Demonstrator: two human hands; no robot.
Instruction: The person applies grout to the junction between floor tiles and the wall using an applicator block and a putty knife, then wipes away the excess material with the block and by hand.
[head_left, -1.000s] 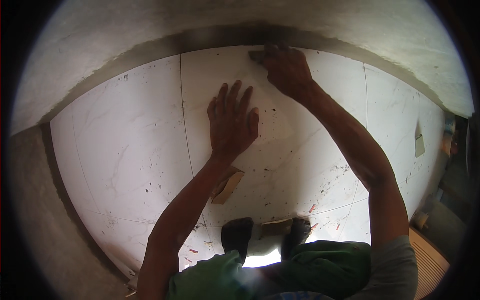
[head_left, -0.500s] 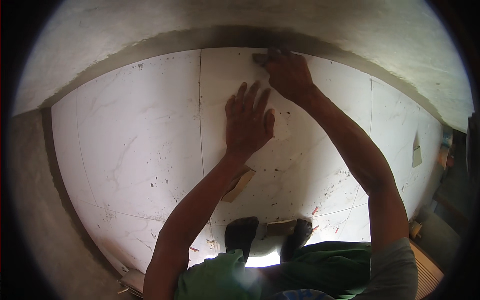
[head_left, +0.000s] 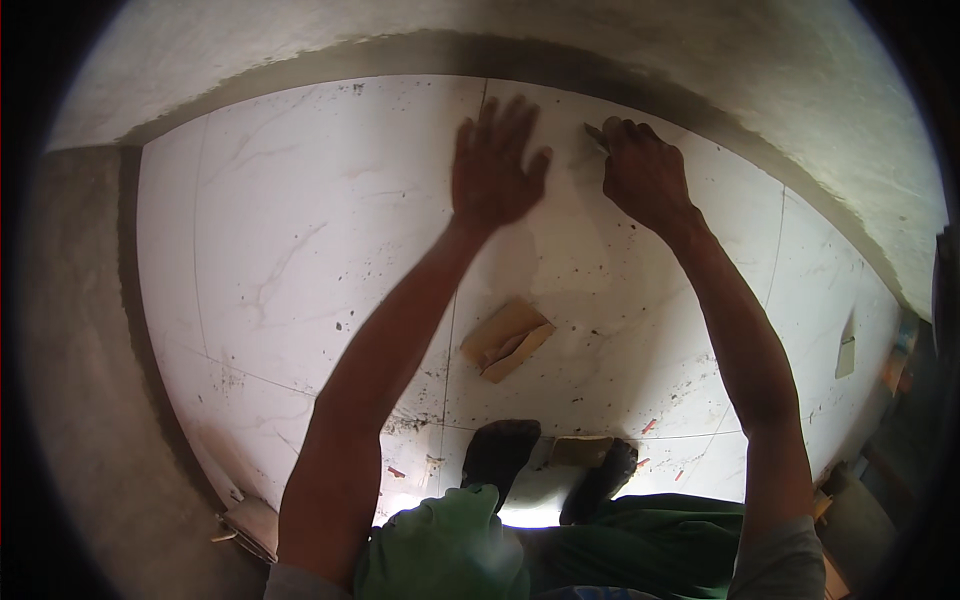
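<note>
White tiles with grey veining (head_left: 290, 260) cover the floor beneath both hands. My left hand (head_left: 497, 172) has its fingers spread, palm down, over the dark joint between two tiles close to the far wall; whether it touches the tile I cannot tell. My right hand (head_left: 648, 178) is closed around a small dark tool (head_left: 597, 136) whose pointed tip sticks out to the left, low over the tile near the wall's foot. The grip hides most of that tool, so its kind is unclear. A folded piece of brown cardboard (head_left: 508, 338) lies between my forearms.
A bare cement wall (head_left: 640, 40) curves along the far side, another (head_left: 70, 330) along the left. Nearer me are my dark-covered feet (head_left: 500, 455), a brown block (head_left: 582, 451) and red scraps (head_left: 649, 426). A grey-green flat piece (head_left: 846, 357) lies at right. Dark specks dot the tiles.
My left hand has moved left and farther out, over the tile joint. My right hand, with the tool, has drawn back from the wall. The cardboard has come out from behind my left forearm.
</note>
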